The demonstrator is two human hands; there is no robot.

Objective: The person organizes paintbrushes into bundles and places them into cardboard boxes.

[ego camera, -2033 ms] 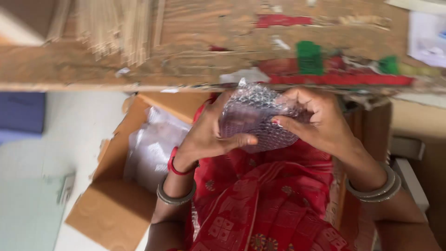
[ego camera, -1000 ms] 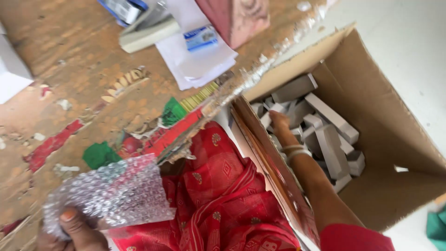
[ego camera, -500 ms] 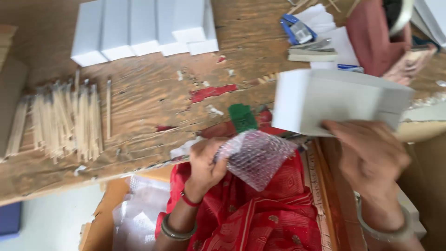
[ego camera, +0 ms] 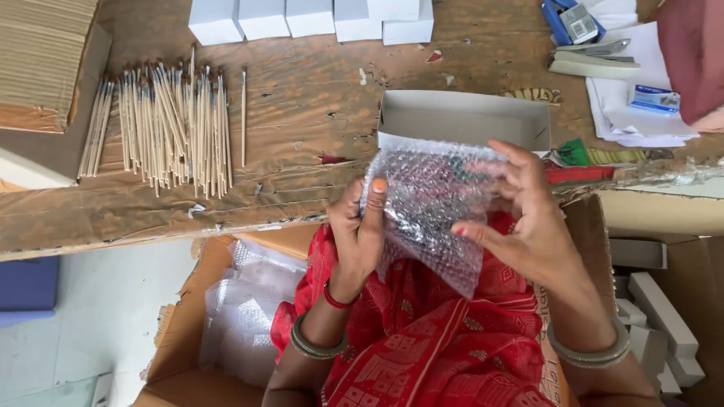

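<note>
A sheet of clear bubble wrap is held up above my lap, over red patterned cloth. My left hand pinches its left edge, thumb on top. My right hand grips its right side with fingers spread over it. Just behind the wrap, an open white cardboard box lies on the worn wooden table at its near edge. Whether anything is wrapped inside the sheet I cannot tell.
Several thin wooden sticks lie on the table's left. A row of white boxes stands at the back. Papers and a stapler sit at back right. A carton with bubble wrap is lower left; a carton of flat white boxes lower right.
The white box that my right hand carried half a second ago now lies open on the table. My right hand has come back onto the bubble wrap, which both hands now hold.
</note>
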